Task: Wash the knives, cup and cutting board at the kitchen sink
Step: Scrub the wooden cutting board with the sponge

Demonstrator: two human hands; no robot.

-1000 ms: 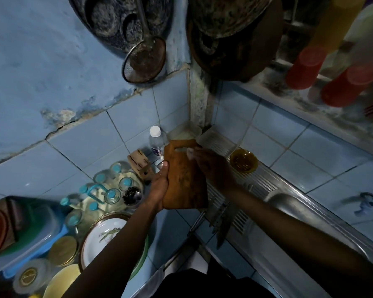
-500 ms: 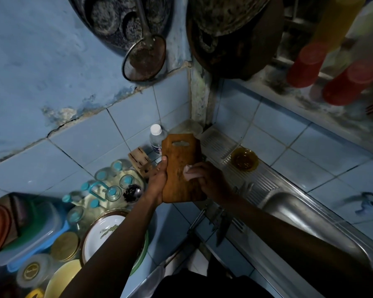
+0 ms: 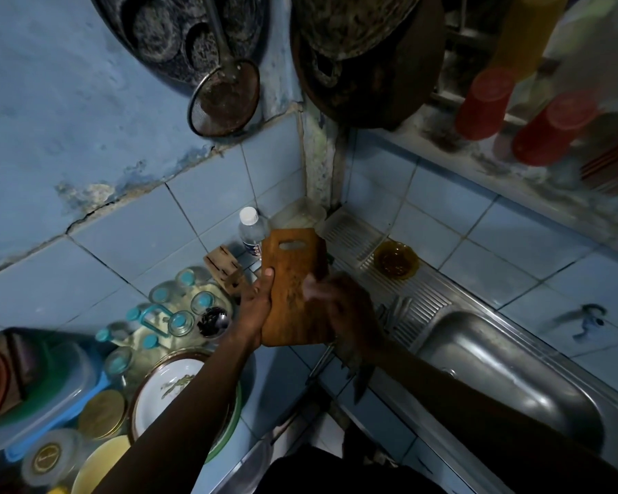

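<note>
My left hand (image 3: 256,308) grips the left edge of a brown wooden cutting board (image 3: 293,269), holding it upright over the counter corner, handle slot at the top. My right hand (image 3: 346,315) lies across the board's face, fingers curled on a small pale sponge (image 3: 309,290) that is blurred by motion. Under my right wrist a dark knife (image 3: 361,385) lies on the ribbed steel drainboard (image 3: 418,304), with another utensil handle (image 3: 320,363) beside it. A clear cup (image 3: 300,213) stands in the corner behind the board.
The steel sink basin (image 3: 514,379) lies to the right. An amber glass bowl (image 3: 395,260) sits on the drainboard. A water bottle (image 3: 250,229), a wooden knife block (image 3: 223,265), jars, plates (image 3: 172,390) and tubs crowd the left counter. Pans and a strainer (image 3: 225,98) hang overhead.
My right hand has slid down the board's face from near the handle slot to its middle. My left hand keeps its grip on the board's edge.
</note>
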